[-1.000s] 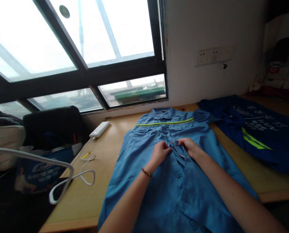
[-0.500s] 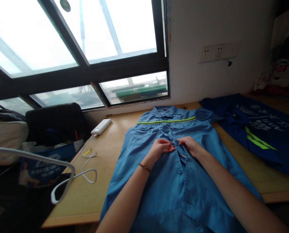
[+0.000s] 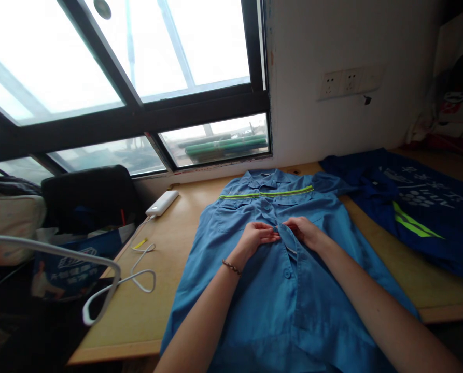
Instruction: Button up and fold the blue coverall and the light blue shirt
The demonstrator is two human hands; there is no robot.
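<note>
One blue collared shirt (image 3: 268, 290), yellow-striped, front gaping.

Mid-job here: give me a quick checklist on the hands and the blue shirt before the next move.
Blue shirt front up, collar toward window: ok.
Left hand on cloth at the front opening: ok.
Right hand on the raised flap: ok.
Lower button fastened: not ok, exposed beside the gaping flap.
Button between the fingers: cannot tell, mostly hidden.
Shirt sleeve clear of dark blue garment: not ok, they meet.
</note>
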